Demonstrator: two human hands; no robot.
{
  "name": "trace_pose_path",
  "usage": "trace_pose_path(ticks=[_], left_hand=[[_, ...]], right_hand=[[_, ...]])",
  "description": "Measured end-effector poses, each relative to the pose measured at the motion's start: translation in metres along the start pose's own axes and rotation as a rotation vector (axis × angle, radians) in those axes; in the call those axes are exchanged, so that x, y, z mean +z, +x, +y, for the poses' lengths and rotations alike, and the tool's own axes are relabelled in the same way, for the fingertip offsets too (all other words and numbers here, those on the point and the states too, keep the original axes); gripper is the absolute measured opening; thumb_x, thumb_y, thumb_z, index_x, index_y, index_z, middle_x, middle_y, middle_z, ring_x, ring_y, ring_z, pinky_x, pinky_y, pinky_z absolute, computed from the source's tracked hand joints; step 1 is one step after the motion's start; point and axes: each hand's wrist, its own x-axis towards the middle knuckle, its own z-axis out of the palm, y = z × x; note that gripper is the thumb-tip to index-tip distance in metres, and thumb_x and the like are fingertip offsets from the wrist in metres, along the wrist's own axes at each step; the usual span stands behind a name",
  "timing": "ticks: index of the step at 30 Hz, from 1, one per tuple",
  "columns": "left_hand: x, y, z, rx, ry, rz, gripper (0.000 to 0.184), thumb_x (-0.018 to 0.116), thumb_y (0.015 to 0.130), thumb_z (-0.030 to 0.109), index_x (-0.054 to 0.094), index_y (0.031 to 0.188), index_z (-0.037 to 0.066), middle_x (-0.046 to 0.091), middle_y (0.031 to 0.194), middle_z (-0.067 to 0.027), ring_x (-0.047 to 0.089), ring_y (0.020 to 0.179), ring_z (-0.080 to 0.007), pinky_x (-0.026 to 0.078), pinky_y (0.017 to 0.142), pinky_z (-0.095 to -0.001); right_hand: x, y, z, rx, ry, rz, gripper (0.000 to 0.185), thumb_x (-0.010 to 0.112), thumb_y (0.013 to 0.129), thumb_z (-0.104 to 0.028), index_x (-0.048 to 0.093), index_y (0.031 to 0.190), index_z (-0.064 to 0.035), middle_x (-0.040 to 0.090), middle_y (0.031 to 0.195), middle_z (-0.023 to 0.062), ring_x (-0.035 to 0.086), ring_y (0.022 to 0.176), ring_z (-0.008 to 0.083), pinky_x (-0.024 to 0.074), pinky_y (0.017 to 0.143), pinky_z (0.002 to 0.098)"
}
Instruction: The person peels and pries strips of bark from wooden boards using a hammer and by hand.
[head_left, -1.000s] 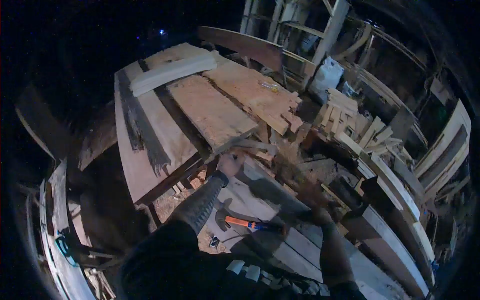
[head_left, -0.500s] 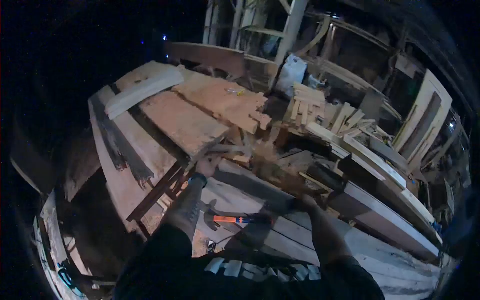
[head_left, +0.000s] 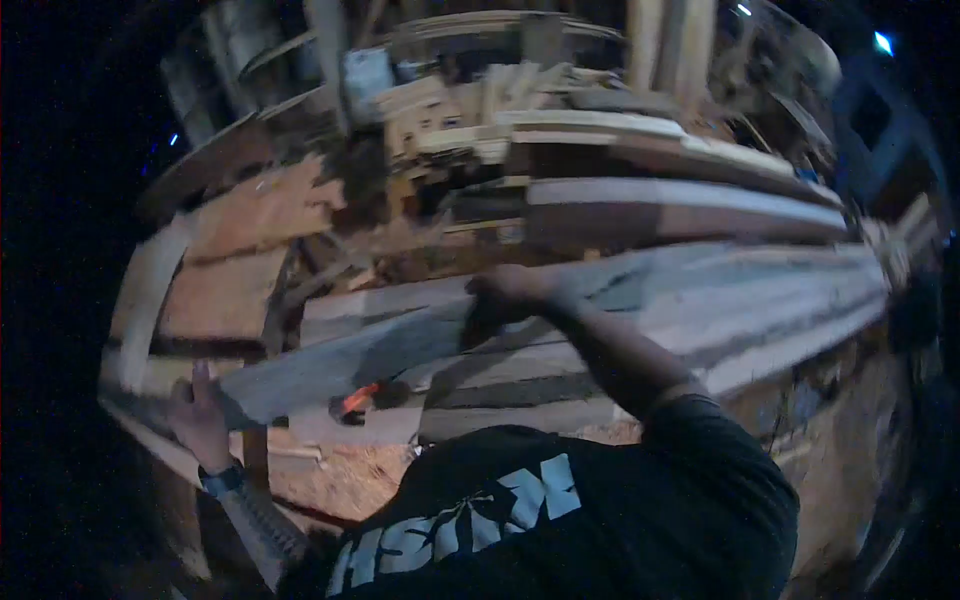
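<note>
A long grey board [head_left: 345,362] slants across the front of my body, its left end lower and nearer to me. My left hand [head_left: 200,415] grips that left end, thumb up, fingers round the edge. Farther right, my right hand [head_left: 507,297] is closed on the board's upper edge; shadow partly hides its fingers. Beneath the board, the orange part of a hammer [head_left: 360,398] shows on the planks [head_left: 520,392]; the rest of it is covered or blurred.
Wide reddish boards [head_left: 225,295] lie at the left. Behind my hands are stacked beams [head_left: 690,205] and a heap of short wood offcuts [head_left: 430,105], with a white sack [head_left: 369,78] beside it. Sawdust [head_left: 345,480] covers the ground near my front.
The view has swung to the right. The grey board is now lifted and slanted over the hammer, with my left hand moved out to its left end and my right hand still on it.
</note>
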Motion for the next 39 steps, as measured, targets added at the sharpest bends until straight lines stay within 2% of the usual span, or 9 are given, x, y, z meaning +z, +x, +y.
trace_pose_path(ticks=[2,5,12,19,24,28,30,34,39], left_hand=[[0.025,0.011,-0.007,-0.045,-0.04,-0.12,0.052,0.066,0.102,0.04,0.063,0.08,-0.006,0.057,0.068,-0.0173,0.049,0.065,-0.0244,0.045,0.066,-0.0429],[0.061,-0.01,-0.085,0.035,-0.087,-0.239,0.052,0.065,0.102,0.043,0.062,0.083,-0.005,0.057,0.072,-0.0187,0.049,0.069,-0.0246,0.045,0.07,-0.0422],[0.119,-0.081,-0.173,-0.018,-0.246,-0.455,0.041,0.064,0.102,0.039,0.065,0.104,-0.001,0.068,0.095,-0.0209,0.062,0.084,-0.0361,0.047,0.079,-0.0478],[0.127,-0.1,-0.038,-0.175,0.039,-0.847,0.052,0.066,0.097,0.048,0.062,0.121,0.002,0.066,0.117,-0.0212,0.063,0.105,-0.0378,0.048,0.093,-0.0511],[0.196,-0.079,0.079,0.045,-0.034,-1.099,0.068,0.072,0.089,0.056,0.057,0.127,0.002,0.064,0.12,-0.02,0.06,0.113,-0.038,0.045,0.1,-0.0542],[0.295,-0.075,0.157,0.31,-0.066,-1.027,0.082,0.077,0.084,0.059,0.053,0.137,0.001,0.059,0.135,-0.0219,0.054,0.128,-0.0401,0.041,0.107,-0.0556],[0.337,-0.084,0.181,0.501,-0.154,-0.838,0.088,0.078,0.082,0.059,0.051,0.142,0.0,0.055,0.142,-0.025,0.051,0.133,-0.043,0.041,0.11,-0.0543],[0.393,-0.103,0.238,0.652,-0.276,-1.024,0.107,0.081,0.078,0.062,0.035,0.157,0.007,0.04,0.157,-0.0269,0.04,0.145,-0.0438,0.033,0.12,-0.0512],[0.404,-0.136,0.264,0.718,-0.14,-1.019,0.111,0.073,0.078,0.074,0.032,0.16,0.01,0.035,0.158,-0.0257,0.035,0.146,-0.0457,0.03,0.119,-0.0567]], right_hand=[[0.04,0.012,0.023,-0.053,-0.193,0.324,0.065,0.081,0.084,-0.036,0.057,0.138,-0.0086,0.063,0.129,0.0201,0.063,0.117,0.0429,0.0517,0.099,0.05],[0.069,-0.06,-0.006,-0.108,0.082,0.58,0.069,0.081,0.084,-0.039,0.053,0.14,-0.0092,0.058,0.131,0.0202,0.061,0.115,0.0449,0.0505,0.099,0.0527],[0.143,-0.215,0.059,0.084,0.387,0.141,0.05,0.081,0.087,-0.039,0.063,0.12,-0.0062,0.063,0.121,0.0221,0.061,0.114,0.0435,0.051,0.096,0.0511],[0.147,-0.235,0.097,0.239,0.301,0.086,0.049,0.081,0.086,-0.04,0.067,0.117,-0.0055,0.066,0.117,0.0201,0.064,0.111,0.0415,0.052,0.094,0.0512],[0.113,-0.177,0.096,0.214,0.2,0.117,0.049,0.08,0.086,-0.041,0.067,0.117,-0.0053,0.066,0.118,0.0207,0.064,0.111,0.042,0.0515,0.095,0.0518],[0.115,-0.141,0.12,0.179,0.207,0.185,0.056,0.079,0.085,-0.047,0.064,0.12,-0.0052,0.066,0.115,0.0211,0.062,0.111,0.0435,0.0521,0.089,0.0543],[0.096,-0.124,0.126,0.232,0.068,0.162,0.058,0.08,0.083,-0.044,0.063,0.123,-0.0059,0.065,0.12,0.0219,0.061,0.116,0.0445,0.0518,0.091,0.0539],[0.125,-0.112,0.199,0.58,0.005,0.342,0.054,0.078,0.083,-0.041,0.066,0.126,-0.0106,0.059,0.13,0.0194,0.056,0.125,0.0427,0.0507,0.099,0.0519],[0.15,-0.151,0.223,0.901,-0.07,0.56,0.098,0.081,0.074,-0.063,0.045,0.147,-0.0086,0.044,0.15,0.0175,0.045,0.138,0.0435,0.0412,0.109,0.0597]])
